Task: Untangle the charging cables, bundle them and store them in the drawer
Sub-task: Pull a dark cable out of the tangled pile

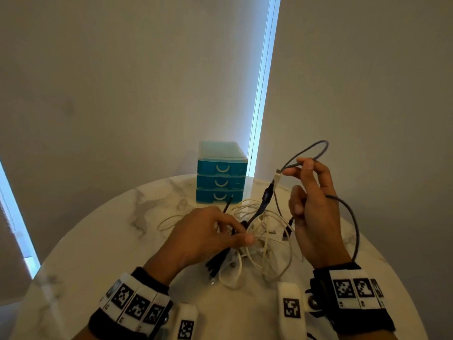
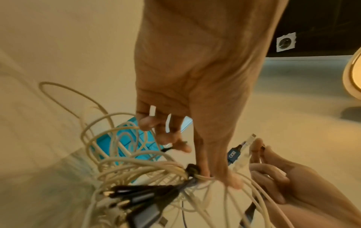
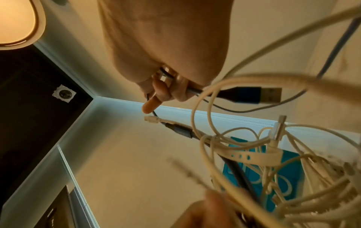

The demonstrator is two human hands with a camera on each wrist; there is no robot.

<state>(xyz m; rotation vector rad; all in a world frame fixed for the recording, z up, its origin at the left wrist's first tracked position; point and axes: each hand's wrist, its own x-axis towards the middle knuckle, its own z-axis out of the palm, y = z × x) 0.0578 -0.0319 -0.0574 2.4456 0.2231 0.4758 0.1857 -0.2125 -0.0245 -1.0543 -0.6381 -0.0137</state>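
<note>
The right hand (image 1: 316,217) pinches the grey cable (image 1: 306,153); the left hand (image 1: 208,231) grips the white tangle (image 1: 269,241). A hard pull could tighten knots.

Table (image 1: 103,241), lower frame: polished, white marble-look top with grey veining. Drawer unit (image 1: 221,171), centre: translucent teal plastic, smooth. Grey cable (image 1: 348,204), right: matt braided sheath. White cables (image 1: 267,241), centre: smooth rubbery jacket. USB plug (image 3: 270,94): bare metal shell, dark plastic grip.
</note>
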